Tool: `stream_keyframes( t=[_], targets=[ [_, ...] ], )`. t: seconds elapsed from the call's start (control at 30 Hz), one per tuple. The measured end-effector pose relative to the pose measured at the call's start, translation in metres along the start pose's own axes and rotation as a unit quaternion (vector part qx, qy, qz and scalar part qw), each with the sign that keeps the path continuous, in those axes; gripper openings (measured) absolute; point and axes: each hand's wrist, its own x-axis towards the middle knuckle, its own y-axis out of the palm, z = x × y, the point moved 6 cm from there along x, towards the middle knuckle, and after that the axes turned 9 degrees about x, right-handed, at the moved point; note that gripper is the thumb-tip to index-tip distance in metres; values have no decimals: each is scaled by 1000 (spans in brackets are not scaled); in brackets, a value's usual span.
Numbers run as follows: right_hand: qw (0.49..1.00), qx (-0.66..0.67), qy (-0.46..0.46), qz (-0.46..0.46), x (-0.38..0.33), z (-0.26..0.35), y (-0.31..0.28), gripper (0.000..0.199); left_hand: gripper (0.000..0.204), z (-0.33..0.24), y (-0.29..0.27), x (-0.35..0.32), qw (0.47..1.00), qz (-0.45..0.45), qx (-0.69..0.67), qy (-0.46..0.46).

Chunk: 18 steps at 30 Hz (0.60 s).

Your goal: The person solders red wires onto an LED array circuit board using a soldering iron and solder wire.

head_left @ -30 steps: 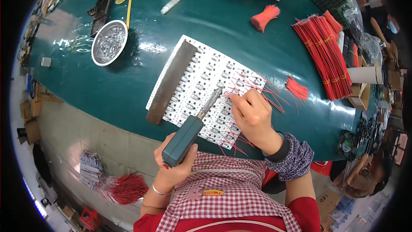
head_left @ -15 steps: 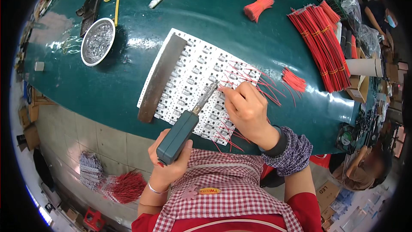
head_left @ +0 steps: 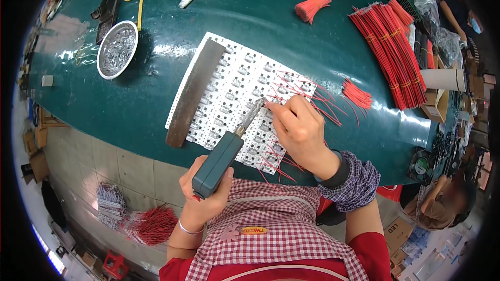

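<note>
My left hand (head_left: 205,204) is wrapped round a dark green soldering gun (head_left: 217,160), its tip slanting up and right to the middle of a white panel of small circuit boards (head_left: 237,80). Close against that tip, my right hand (head_left: 301,134) is closed in a pinch on a thin red wire, mostly hidden by the fingers. Other red wires (head_left: 325,108) stick out from the panel's right side and near edge. A dark flat metal bar (head_left: 195,93) lies across the panel's left side.
At left stand a white bowl of silvery bits (head_left: 118,50) and a black holder (head_left: 108,15). Bundles of red wire (head_left: 388,54) lie at right, with a smaller bundle (head_left: 357,93) nearer the panel. Another person (head_left: 442,203) sits at far right.
The hands hardly move; the soldering gun and its tip stay beside my right fingertips. The whole view has shifted very slightly.
</note>
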Motion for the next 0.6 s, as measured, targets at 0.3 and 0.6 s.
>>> stream_keyframes(
  t=[0.3, 0.6],
  targets=[
    [1000, 3, -1, -6, 3, -4, 1, 20, 20, 10, -2, -6, 1000, -21, -20, 5],
    [1000, 0, -2, 7, -1, -2, -6, 24, 29, 5, -5, -4, 999, -23, -21, -22]
  ],
)
